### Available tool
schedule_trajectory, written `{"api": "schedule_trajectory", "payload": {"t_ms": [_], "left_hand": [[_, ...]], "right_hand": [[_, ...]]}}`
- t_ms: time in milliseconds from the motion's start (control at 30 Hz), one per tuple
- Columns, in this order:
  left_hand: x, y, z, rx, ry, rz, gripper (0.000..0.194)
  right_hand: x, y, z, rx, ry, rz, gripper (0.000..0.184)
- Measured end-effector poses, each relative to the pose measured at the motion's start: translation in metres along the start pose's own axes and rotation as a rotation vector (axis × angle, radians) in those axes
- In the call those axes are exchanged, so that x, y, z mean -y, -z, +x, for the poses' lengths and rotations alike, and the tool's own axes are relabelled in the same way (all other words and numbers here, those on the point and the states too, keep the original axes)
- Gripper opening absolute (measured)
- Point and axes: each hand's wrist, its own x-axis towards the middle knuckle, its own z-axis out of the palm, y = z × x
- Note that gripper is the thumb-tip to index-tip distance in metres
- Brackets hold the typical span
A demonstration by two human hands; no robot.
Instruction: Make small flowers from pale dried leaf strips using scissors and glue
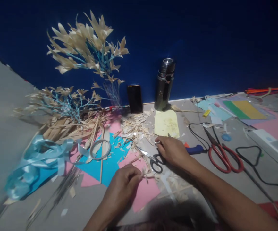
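My left hand (124, 183) is closed, its thumb and fingertips pinching the end of a pale dried husk strip (149, 175) above pink paper (143, 200). My right hand (173, 149) is bent down with thumb and fingers together, over the husk scraps. What it pinches, if anything, is too small to name. Small black-handled scissors (156, 163) lie just left of it, blades pointing to the far left. A blue-handled tool (194, 149) lies partly hidden behind my right wrist. Husk shavings (139, 125) are spread beyond both hands.
Dried-husk flowers (88, 48) on blue stems stand at the back left. Blue ribbon (33, 160) and a tape roll (100, 149) lie left. A phone (135, 99) and flask (164, 86) stand by the wall. Red-handled shears (223, 157), cables and a power strip (271, 147) lie right.
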Motion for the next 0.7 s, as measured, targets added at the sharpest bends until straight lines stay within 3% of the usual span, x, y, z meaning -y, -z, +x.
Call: {"api": "schedule_trajectory", "payload": {"t_ms": [133,300,500,700], "left_hand": [[0.009,0.004,-0.003,-0.049,0.018,0.081,0.021],[0.018,0.014,-0.008,-0.171,0.059,-0.061,0.030],[0.020,0.032,-0.014,-0.359,0.092,-0.055,0.043],[0.022,0.041,-0.012,-0.452,0.114,-0.080,0.050]], "right_hand": [[0.000,-0.001,0.001,0.004,0.003,-0.089,0.022],[0.002,0.005,-0.001,-0.033,0.035,-0.111,0.019],[0.007,0.003,-0.013,0.157,0.189,-0.068,0.018],[0.007,0.001,-0.014,0.133,0.188,-0.099,0.020]]}}
